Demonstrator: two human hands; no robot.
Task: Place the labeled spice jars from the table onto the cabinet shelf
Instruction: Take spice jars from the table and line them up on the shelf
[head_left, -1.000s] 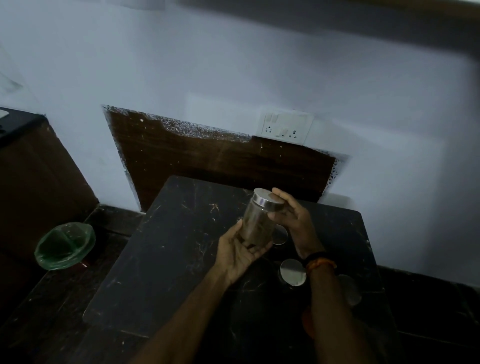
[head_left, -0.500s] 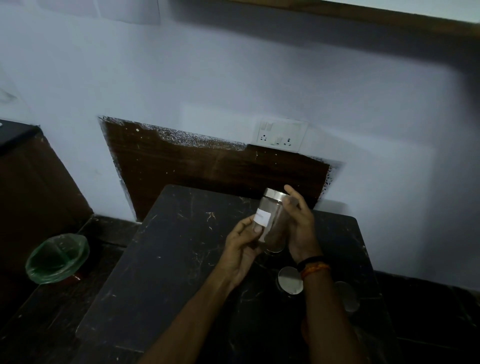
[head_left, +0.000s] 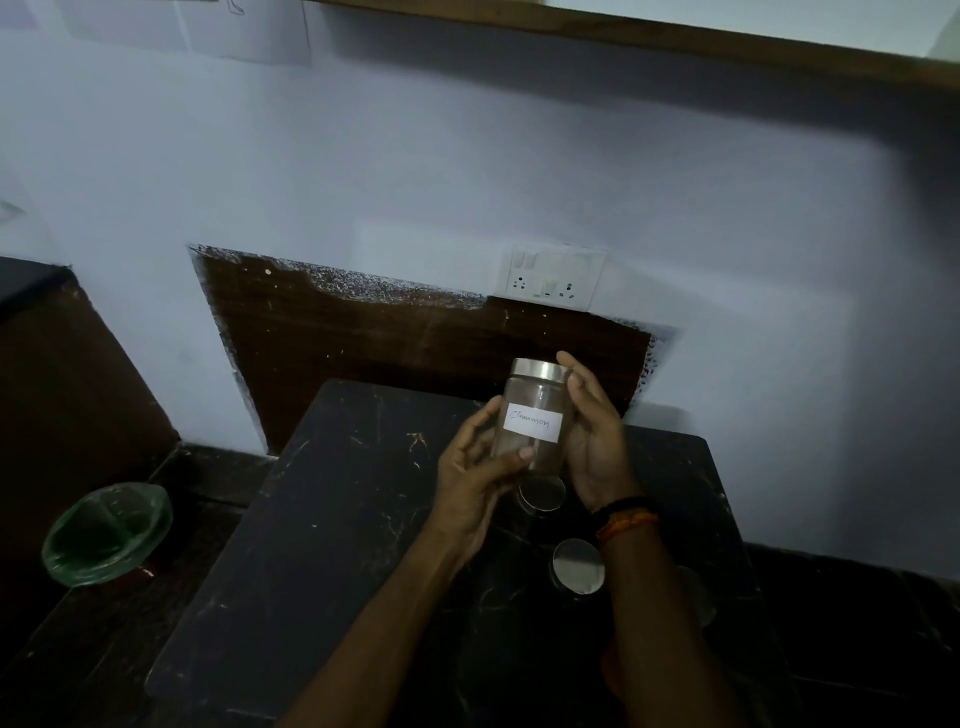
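The jar has come round and up since a second ago — then it lay tilted across the left palm with its side to the camera, and now it stands nearly upright with the white label turned square to the lens.

Head view: the spice jar (head_left: 537, 415) is lifted clear of the dark table (head_left: 332, 545), held between both hands. The left hand (head_left: 475, 475) cups its lower left side, thumb pressed across the glass below the label (head_left: 532, 422), fingers curled behind. The right hand (head_left: 592, 441) lies flat along the right wall, fingertips reaching up beside the metal lid (head_left: 540, 369) — both hands closed lightly on the jar. The handwriting on the label is there, but I cannot read it with certainty.

Below the held jar, two more steel-lidded jars stand on the table: one (head_left: 541, 493) just under the hands, another (head_left: 577, 566) nearer the camera beside the right wrist, which wears a dark and orange band (head_left: 626, 514). Further right a dim round shape is too dark to tell.

On the wall behind, a white socket plate (head_left: 553, 278). At lower left on the floor, a bin with a green liner (head_left: 106, 532).
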